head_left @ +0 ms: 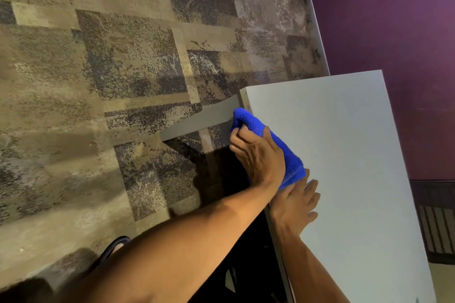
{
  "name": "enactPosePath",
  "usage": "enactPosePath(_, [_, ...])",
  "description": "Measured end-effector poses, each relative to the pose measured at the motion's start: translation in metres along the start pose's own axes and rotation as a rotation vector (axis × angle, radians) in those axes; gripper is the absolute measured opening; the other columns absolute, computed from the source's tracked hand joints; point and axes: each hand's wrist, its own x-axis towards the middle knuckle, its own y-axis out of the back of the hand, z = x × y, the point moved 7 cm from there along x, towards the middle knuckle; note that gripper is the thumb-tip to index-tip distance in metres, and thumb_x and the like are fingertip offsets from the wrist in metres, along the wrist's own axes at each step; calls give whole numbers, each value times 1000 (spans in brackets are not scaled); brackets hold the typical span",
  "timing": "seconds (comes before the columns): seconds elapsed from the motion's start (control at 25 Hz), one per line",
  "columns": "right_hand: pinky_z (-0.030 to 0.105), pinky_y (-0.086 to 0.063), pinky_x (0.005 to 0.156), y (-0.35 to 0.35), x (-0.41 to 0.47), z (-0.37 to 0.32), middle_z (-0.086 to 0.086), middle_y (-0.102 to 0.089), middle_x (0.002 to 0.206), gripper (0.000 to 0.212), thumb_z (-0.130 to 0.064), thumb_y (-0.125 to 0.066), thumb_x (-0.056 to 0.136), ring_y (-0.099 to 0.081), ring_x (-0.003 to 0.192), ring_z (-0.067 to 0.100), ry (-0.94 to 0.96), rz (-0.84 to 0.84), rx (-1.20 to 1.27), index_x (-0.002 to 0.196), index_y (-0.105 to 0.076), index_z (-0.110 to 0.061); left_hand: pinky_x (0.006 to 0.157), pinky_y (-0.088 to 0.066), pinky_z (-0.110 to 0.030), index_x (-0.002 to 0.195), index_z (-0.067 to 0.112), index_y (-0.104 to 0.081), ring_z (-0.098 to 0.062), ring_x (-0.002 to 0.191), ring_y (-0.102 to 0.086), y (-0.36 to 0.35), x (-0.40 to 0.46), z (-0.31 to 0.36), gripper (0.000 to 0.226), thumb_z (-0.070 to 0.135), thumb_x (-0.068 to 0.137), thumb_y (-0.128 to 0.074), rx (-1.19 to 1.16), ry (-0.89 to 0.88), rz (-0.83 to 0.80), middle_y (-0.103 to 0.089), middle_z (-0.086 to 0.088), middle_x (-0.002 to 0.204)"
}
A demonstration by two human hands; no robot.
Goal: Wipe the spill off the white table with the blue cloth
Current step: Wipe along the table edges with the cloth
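Observation:
The white table [344, 155] fills the right half of the head view, with its left edge running down toward me. A folded blue cloth [289, 157] lies over that left edge near the far corner. My left hand [258, 155] is closed on the cloth from the outer side and presses it against the edge. Just below the cloth, my right hand [295, 202] rests flat on the tabletop with its fingers apart and holds nothing. I see no distinct spill on the tabletop, only a few faint specks at the far left corner [248, 106].
Patterned brown and grey carpet [110, 81] covers the floor on the left. A grey table support [202, 120] juts out below the corner. A purple wall [394, 32] stands behind the table, and a dark mat [438, 233] lies to its right. My sandalled foot [113, 248] is at lower left.

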Motion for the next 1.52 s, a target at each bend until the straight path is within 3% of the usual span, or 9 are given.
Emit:
enactPosePath(0.56, [62,-20,116,9,-5,-8,5,-14,167,56,-44,-15,106,-13,152,32,-18,23,36,159,-15,-28,95,-36,-44,113,-1,-54,-40,108,-49,17,91,54,31,25,98,-50,-92,-98,119,-55,-22,122])
enactPosePath(0.64, [62,-19,118,8,-5,-6,5,-12,168,57,-47,-14,105,-12,153,32,-16,14,37,159,-14,-29,97,-32,-43,114,-4,-53,-41,114,-48,22,108,57,32,24,99,-49,-178,-34,105,-55,-25,123])
enactPosePath(0.8, [63,-23,117,5,-4,-4,6,-14,168,58,-49,-15,105,-15,153,33,-8,30,1,159,-14,-29,104,-28,-35,134,-4,-35,-34,134,-41,26,165,66,44,27,104,-39,-560,261,-79,-39,-24,147])
enactPosePath(0.88, [63,-24,116,3,-3,-3,6,-13,168,57,-48,-16,106,-15,152,34,-18,13,-9,159,-13,-29,105,-39,-40,137,1,-29,-34,128,-47,41,183,59,45,29,104,-39,-693,359,-79,-42,-22,145])
enactPosePath(0.96, [63,-24,116,3,-3,-3,6,-14,168,57,-47,-17,106,-15,152,34,-23,16,-7,159,-13,-29,100,-48,-45,132,5,-36,-31,115,-58,65,185,41,42,33,102,-45,-747,383,-48,-55,-18,132])
enactPosePath(1.08, [64,-23,116,4,-4,-4,6,-14,168,57,-48,-15,105,-16,152,34,-30,9,15,159,-14,-29,94,-53,-46,124,9,-47,-29,105,-64,99,155,-1,39,36,97,-55,-665,355,12,-63,-12,120])
enactPosePath(1.24, [64,-21,116,3,-5,-3,6,-14,168,59,-49,-11,103,-15,152,34,-41,0,31,159,-13,-30,98,-44,-42,131,6,-37,-36,119,-54,113,85,-38,42,31,100,-48,-283,203,-10,-54,-19,132])
enactPosePath(1.44, [63,-27,110,-1,-2,0,6,-19,166,56,-45,-21,104,-19,150,33,-51,18,45,158,-16,-30,106,-39,-39,137,24,-11,-34,122,-50,67,-9,-45,69,24,79,-48,-127,162,-422,-29,-16,147])
enactPosePath(1.52, [61,-30,108,-4,-1,1,4,-20,165,55,-43,-25,103,-21,148,32,-72,8,33,156,-17,-32,105,-37,-30,139,13,-15,-28,126,-47,48,-36,-53,66,12,85,-52,-136,155,-521,-31,-14,144])
